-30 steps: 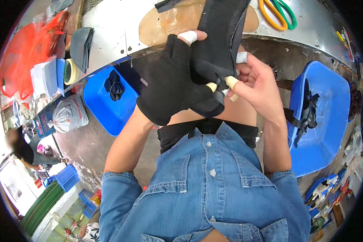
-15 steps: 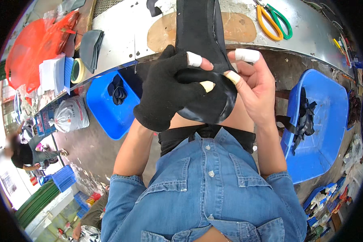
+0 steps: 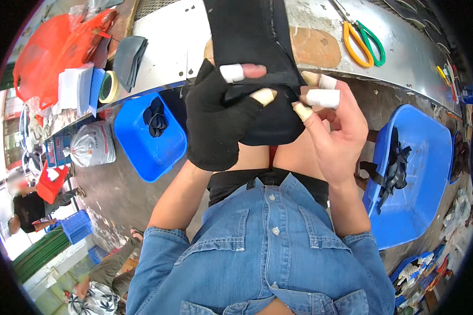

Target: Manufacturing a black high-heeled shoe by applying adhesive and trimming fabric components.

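A black piece shaped like a boot upper (image 3: pixel 270 123), with a long shaft and a rounded lower end, hangs over the bench edge above my lap. My left hand (image 3: pixel 215 115), in a black glove with taped fingertips bare, is closed on its left side. Its thumb presses near a fold across the piece, with the taped index finger above. My right hand (image 3: pixel 333 121) is bare, with tape on the thumb and several fingers. Its thumb and fingertips are closed at the piece's right edge; anything small between them cannot be made out.
Scissors with yellow and green handles (image 3: pixel 358 44) lie on the metal bench (image 3: pixel 399 63). Blue tubs stand left (image 3: pixel 126 123) and right (image 3: pixel 431 173), holding black pieces. A tape roll (image 3: pixel 108 86), dark sheets (image 3: pixel 129 60) and a red bag (image 3: pixel 52 58) are at left. People are beyond.
The boot upper's rounded end has risen and tilted, and a fold shows across it. My left hand has shifted, its thumb nearer the fold. My right fingers have moved slightly down along the edge.
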Tool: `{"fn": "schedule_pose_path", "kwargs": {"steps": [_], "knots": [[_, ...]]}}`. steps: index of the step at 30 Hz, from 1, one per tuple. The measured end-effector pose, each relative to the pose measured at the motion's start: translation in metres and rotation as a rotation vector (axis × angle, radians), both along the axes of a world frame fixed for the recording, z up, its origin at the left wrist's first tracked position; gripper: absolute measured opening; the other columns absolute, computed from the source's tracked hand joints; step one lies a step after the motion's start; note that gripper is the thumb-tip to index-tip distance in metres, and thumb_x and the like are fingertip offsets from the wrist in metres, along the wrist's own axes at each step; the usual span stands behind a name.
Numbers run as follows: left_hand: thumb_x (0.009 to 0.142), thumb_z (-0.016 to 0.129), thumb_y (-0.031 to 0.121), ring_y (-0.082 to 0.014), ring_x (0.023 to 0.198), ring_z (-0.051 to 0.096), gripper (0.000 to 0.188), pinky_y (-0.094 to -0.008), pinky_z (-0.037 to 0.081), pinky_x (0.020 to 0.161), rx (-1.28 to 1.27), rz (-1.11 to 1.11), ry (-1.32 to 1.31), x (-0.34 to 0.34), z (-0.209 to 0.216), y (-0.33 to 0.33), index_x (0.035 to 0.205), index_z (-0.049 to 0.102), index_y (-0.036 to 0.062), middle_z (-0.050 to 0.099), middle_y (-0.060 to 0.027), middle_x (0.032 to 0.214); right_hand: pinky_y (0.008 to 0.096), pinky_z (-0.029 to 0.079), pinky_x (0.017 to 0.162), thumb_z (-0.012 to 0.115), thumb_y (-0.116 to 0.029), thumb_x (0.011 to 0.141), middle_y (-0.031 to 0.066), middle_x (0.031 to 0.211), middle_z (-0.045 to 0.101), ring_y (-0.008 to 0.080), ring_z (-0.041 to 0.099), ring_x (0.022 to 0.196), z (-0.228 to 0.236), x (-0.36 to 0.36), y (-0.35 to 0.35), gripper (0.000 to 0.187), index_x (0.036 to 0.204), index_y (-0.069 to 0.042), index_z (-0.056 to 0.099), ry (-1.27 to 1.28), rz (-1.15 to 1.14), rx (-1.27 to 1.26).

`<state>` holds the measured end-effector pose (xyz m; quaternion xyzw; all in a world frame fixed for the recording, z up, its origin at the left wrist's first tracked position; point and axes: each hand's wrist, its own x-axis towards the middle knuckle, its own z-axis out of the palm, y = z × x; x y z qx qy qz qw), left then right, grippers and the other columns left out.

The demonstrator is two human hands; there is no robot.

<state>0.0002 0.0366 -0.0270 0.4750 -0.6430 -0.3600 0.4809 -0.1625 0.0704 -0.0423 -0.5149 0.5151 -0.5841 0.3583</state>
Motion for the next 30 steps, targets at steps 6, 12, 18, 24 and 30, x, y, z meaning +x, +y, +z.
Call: {"fn": "schedule_pose_path", "kwargs": {"steps": [6, 12, 18, 24, 30], "knots": [[0.073, 0.07, -0.002, -0.0088, 0.073, 0.057, 0.029, -0.0216, 0.046, 0.063, 0.13, 0.059, 0.286, 0.006, -0.013, 0.0, 0.097, 0.054, 0.0039, 0.061, -0.0021, 0.081, 0.0293, 0.048, 0.064, 0.062, 0.009, 0.065, 0.0147, 0.096, 0.058, 0.0238, 0.061, 0.074, -0.004, -0.004, -0.012, 0.027, 0.088, -0.003, 0.066, 0.462, 0.106, -0.36], [0.073, 0.068, -0.002, -0.011, 0.079, 0.054, 0.033, -0.0242, 0.045, 0.067, 0.231, 0.107, 0.517, 0.017, -0.012, 0.01, 0.098, 0.049, 0.0068, 0.054, -0.0047, 0.09, 0.0299, 0.048, 0.065, 0.061, 0.01, 0.066, 0.0176, 0.102, 0.055, 0.023, 0.062, 0.074, 0.008, -0.007, -0.021, 0.022, 0.086, 0.001, 0.064, 0.455, 0.185, -0.311], [0.08, 0.064, 0.008, -0.0118, 0.077, 0.06, 0.018, -0.0251, 0.049, 0.064, 0.656, 0.041, 0.946, 0.039, -0.013, 0.003, 0.096, 0.058, 0.0005, 0.062, -0.0064, 0.087, 0.0269, 0.048, 0.062, 0.062, 0.011, 0.068, 0.0145, 0.092, 0.054, 0.0217, 0.061, 0.073, 0.014, -0.005, -0.022, 0.015, 0.081, 0.003, 0.061, 0.485, 0.17, -0.444], [0.085, 0.063, 0.018, -0.0157, 0.094, 0.06, 0.031, -0.0293, 0.049, 0.086, 0.91, -0.362, 0.611, 0.038, -0.002, -0.03, 0.109, 0.058, -0.0012, 0.063, -0.01, 0.103, 0.0292, 0.049, 0.055, 0.067, 0.005, 0.064, 0.0102, 0.084, 0.052, 0.0199, 0.059, 0.066, 0.027, -0.006, -0.029, 0.016, 0.079, 0.0, 0.061, 0.751, 0.305, -0.605], [0.074, 0.072, 0.016, -0.0143, 0.085, 0.061, 0.033, -0.0269, 0.049, 0.076, 0.703, -0.231, 0.413, 0.022, -0.002, -0.027, 0.102, 0.063, -0.0014, 0.065, -0.0094, 0.096, 0.0273, 0.044, 0.048, 0.063, -0.005, 0.063, 0.0044, 0.079, 0.052, 0.0163, 0.055, 0.062, 0.032, -0.015, -0.033, 0.015, 0.078, -0.006, 0.061, 0.914, 0.387, -0.721]]}}
